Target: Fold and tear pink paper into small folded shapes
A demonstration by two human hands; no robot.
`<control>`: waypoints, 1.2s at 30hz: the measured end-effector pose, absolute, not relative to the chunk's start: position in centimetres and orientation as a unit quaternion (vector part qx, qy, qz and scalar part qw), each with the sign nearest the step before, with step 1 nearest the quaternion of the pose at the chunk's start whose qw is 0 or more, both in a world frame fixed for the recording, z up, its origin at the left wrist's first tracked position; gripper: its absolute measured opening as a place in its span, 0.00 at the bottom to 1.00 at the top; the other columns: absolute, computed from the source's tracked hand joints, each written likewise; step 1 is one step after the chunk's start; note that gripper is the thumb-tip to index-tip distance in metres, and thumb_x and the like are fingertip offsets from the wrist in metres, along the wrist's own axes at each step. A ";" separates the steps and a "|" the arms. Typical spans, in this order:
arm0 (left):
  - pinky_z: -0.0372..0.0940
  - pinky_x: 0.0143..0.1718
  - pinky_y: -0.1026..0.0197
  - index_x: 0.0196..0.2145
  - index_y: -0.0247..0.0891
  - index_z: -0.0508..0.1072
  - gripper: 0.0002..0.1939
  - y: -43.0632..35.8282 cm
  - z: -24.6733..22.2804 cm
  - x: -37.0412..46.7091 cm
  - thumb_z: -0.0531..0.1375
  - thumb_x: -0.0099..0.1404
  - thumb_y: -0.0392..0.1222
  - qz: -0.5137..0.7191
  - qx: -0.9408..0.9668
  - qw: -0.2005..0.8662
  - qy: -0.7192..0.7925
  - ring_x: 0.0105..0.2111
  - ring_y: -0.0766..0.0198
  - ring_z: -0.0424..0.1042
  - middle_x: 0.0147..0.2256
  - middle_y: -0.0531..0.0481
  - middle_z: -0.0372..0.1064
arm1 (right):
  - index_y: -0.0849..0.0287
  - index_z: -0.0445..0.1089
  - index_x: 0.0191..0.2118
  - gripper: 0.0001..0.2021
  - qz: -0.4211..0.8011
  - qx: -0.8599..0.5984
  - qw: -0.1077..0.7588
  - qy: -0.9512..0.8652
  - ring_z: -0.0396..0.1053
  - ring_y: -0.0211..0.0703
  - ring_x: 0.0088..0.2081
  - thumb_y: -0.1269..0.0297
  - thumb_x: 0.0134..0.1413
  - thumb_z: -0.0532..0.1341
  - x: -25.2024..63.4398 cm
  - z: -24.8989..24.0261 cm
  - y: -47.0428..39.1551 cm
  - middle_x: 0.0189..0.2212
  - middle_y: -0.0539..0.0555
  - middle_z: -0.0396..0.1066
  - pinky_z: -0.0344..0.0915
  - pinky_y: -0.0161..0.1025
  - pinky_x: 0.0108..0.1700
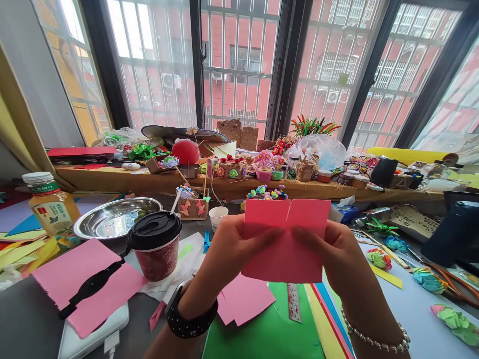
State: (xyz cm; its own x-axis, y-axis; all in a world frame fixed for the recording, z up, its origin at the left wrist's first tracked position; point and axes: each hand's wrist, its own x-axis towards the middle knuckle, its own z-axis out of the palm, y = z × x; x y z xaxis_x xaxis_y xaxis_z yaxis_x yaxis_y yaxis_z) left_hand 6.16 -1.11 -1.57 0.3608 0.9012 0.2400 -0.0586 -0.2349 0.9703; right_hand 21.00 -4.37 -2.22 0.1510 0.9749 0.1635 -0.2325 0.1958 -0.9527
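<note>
Both hands hold up a pink paper (284, 259) in front of the window sill. A short slit or tear runs down from the middle of its top edge. My left hand (239, 244) grips the left side, thumb on the front and fingers behind. On the right side, my right hand (337, 249) pinches the sheet the same way, its thumb near the other thumb below the slit. Below the hands, more pink pieces (249, 299) lie on a green sheet (262, 339), beside a patterned ruler (294, 301).
A lidded cup (155, 254), metal plate (108, 224) and juice bottle (54, 207) stand at left. A larger pink sheet (101, 289) lies near a white power bank (75, 341). Folded paper flowers (428, 279) lie right. Crafts crowd the sill (149, 183).
</note>
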 end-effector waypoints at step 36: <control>0.60 0.23 0.68 0.26 0.33 0.73 0.08 -1.3 -1.5 6.3 0.60 0.52 0.42 0.434 0.640 0.566 0.287 0.25 0.65 0.67 0.26 0.50 0.71 | 0.60 0.73 0.22 0.07 0.515 -0.401 0.615 -0.442 0.65 0.33 0.19 0.61 0.39 0.66 21.1 -2.0 -4.6 0.16 0.48 0.70 0.59 0.25 0.18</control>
State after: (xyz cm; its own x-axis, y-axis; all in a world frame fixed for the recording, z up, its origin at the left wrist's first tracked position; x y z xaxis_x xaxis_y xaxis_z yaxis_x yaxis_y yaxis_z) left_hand 6.29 -1.34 -1.51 0.4588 0.8584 0.2294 -0.1228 -0.1945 0.9732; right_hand 21.06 -4.64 -2.02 0.0787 0.9884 0.1301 -0.2803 0.1472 -0.9485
